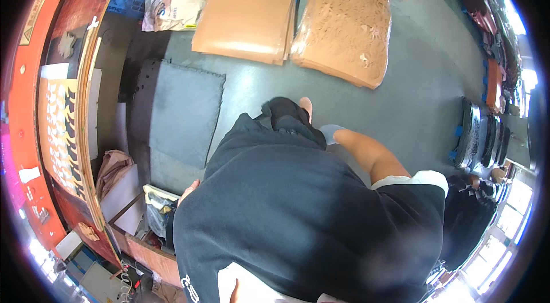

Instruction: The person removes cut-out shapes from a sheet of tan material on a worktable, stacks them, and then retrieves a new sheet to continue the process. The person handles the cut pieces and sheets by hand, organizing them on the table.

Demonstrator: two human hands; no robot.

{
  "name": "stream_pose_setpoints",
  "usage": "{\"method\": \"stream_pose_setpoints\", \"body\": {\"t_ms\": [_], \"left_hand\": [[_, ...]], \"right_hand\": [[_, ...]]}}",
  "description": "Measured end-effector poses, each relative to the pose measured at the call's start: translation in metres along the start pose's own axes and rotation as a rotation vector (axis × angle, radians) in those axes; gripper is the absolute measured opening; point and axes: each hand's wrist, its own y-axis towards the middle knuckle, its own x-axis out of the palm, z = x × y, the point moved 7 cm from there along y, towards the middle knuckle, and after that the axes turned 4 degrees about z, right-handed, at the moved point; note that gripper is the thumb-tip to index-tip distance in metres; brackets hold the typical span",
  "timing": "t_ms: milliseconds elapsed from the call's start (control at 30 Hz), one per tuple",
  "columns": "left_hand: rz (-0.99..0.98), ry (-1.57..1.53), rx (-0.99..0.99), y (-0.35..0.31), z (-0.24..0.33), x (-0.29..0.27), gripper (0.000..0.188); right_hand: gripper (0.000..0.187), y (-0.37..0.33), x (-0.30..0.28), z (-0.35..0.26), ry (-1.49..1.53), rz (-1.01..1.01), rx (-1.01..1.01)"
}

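Observation:
Black clothing [298, 205] covers the lower middle of the head view. At its left edge only a few fingers of my left hand [189, 190] show, beside a bin of bags; the rest is hidden. On the right a bare limb [375, 157], apparently my right arm, comes out of a white cuff [415, 181]. A light grey covering [330, 133] is at its far end, against a dark, creased shape [289, 116]. I cannot make out the right hand's fingers or anything held. Past the dark shape shows a small pinkish tip [307, 107], its kind unclear.
Two stacks of brown sheets, one smooth [246, 10] and one plastic-wrapped [344, 28], lie ahead on the grey floor [435, 68]. A dark grey mat [186, 111] lies left. Beyond it stand orange machinery [26, 85] and upright boards [86, 131]. Dark bundles [484, 137] line the right.

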Motion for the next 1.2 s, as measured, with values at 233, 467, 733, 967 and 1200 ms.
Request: {"method": "stream_pose_setpoints", "body": {"t_ms": [233, 467, 733, 967, 1200], "left_hand": [[0.101, -0.038, -0.061, -0.026, -0.082, -0.042, 0.041], [0.218, -0.168, -0.131, -0.044, -0.141, -0.039, 0.040], [0.485, -0.229, -0.250, -0.049, -0.164, -0.095, 0.043], [0.313, -0.176, -0.566, -0.012, -0.207, -0.220, 0.050], [0.662, -0.224, -0.618, -0.031, -0.252, -0.290, 0.047]], "right_hand": [[0.041, 0.085, -0.041, -0.126, -0.105, 0.136, -0.066], [0.044, 0.150, -0.104, -0.148, -0.189, 0.280, 0.060], [0.035, 0.259, -0.106, -0.258, -0.572, 0.201, -0.115], [0.014, 0.217, -0.191, -0.634, -0.167, 0.493, -0.916], [0.009, 0.140, -0.205, -0.884, -0.061, 0.382, -1.442]]}}
